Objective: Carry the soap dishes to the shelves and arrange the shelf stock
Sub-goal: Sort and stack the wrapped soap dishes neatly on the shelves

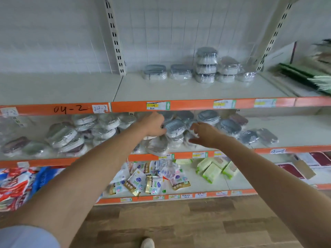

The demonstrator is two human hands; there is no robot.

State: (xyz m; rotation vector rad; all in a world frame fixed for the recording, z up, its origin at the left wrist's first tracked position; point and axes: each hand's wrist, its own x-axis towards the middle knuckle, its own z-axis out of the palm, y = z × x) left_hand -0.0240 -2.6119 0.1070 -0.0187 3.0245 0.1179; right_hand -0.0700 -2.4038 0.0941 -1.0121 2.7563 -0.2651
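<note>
Reaching into the middle shelf, my left hand curls around the wrapped soap dish at its three o'clock, long axis running nine-to-three; my right hand, fingers loosely spread, hovers just beside it.

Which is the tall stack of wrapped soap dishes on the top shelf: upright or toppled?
Upright. The stack of soap dishes stands three high, level, on the top shelf.

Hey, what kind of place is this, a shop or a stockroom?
Probably a shop aisle or its stockroom. Slotted metal shelving with orange edge strips carries price labels, one bay hand-marked 04-2. Plastic-wrapped soap dishes are stacked in quantity, with packaged goods below. Both hands reach into the middle shelf.
</note>
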